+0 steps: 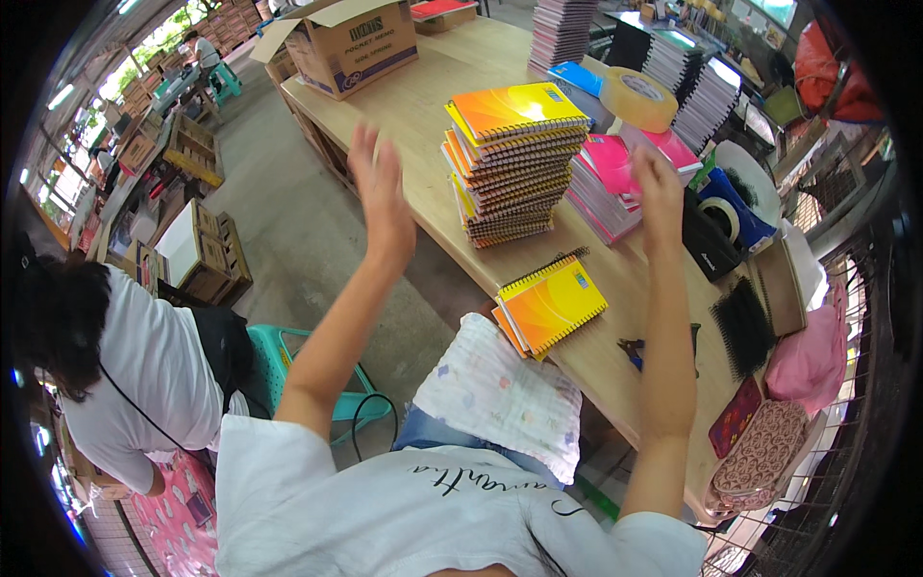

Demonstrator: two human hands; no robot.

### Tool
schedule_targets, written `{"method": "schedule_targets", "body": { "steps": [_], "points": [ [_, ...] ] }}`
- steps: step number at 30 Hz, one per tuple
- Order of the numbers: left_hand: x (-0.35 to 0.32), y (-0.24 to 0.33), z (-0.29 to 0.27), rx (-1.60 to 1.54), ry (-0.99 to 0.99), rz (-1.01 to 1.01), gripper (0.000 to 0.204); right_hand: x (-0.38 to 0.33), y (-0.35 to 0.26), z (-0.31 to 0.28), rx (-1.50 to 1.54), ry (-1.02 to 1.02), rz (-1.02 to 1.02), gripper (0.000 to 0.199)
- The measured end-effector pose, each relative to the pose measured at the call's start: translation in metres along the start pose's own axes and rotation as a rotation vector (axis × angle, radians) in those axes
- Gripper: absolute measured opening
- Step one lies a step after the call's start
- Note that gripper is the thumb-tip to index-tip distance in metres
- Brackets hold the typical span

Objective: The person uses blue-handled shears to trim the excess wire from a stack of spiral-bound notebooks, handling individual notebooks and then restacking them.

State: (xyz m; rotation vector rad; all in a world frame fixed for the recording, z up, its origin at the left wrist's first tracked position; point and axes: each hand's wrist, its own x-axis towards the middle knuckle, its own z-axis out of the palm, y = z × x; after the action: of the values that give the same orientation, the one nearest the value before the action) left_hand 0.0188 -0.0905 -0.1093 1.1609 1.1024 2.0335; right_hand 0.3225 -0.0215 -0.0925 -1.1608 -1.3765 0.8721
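Observation:
My left hand (385,197) is raised in the air to the left of a tall stack of spiral notebooks (514,173) with yellow and orange covers. Its fingers are stretched out and slightly blurred, with nothing in them. Over the table's right side hovers my right hand (661,197), close to pink-covered notebooks (615,159); motion smears its fingers, and I see no object in it. Between my forearms, a small pile of yellow-orange spiral notebooks (553,303) lies at the table's near edge. Neither hand touches the notebooks.
A wooden table (452,62) carries a cardboard box (351,48), a tape roll (639,99), pliers (632,353), black spiral coils (742,327) and a patterned pouch (760,452). A cloth-covered pillow (495,385) rests on my lap. A person in white (144,356) sits at left beside a teal stool (274,370).

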Motion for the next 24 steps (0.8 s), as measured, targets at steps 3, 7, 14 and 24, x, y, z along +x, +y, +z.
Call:
{"method": "schedule_targets", "body": {
  "steps": [3, 7, 14, 24],
  "points": [
    [-0.111, -0.016, -0.029, -0.259, 0.151, -0.646, 0.079, -0.044, 0.022, -0.023, -0.332, -0.376, 0.314, 0.062],
    [-0.187, -0.063, -0.002, -0.303, 0.239, -1.235, 0.09, -0.065, 0.086, -0.036, -0.437, -0.528, 0.302, 0.079],
    [-0.198, -0.041, 0.036, -0.582, 0.041, -1.202, 0.079, -0.082, 0.057, -0.016, -0.466, -0.704, 0.336, 0.069],
    [-0.182, 0.018, 0.019, -0.214, -0.285, -0.698, 0.052, -0.154, 0.002, 0.008, 0.207, -0.391, 0.208, 0.051]
  ]
}}
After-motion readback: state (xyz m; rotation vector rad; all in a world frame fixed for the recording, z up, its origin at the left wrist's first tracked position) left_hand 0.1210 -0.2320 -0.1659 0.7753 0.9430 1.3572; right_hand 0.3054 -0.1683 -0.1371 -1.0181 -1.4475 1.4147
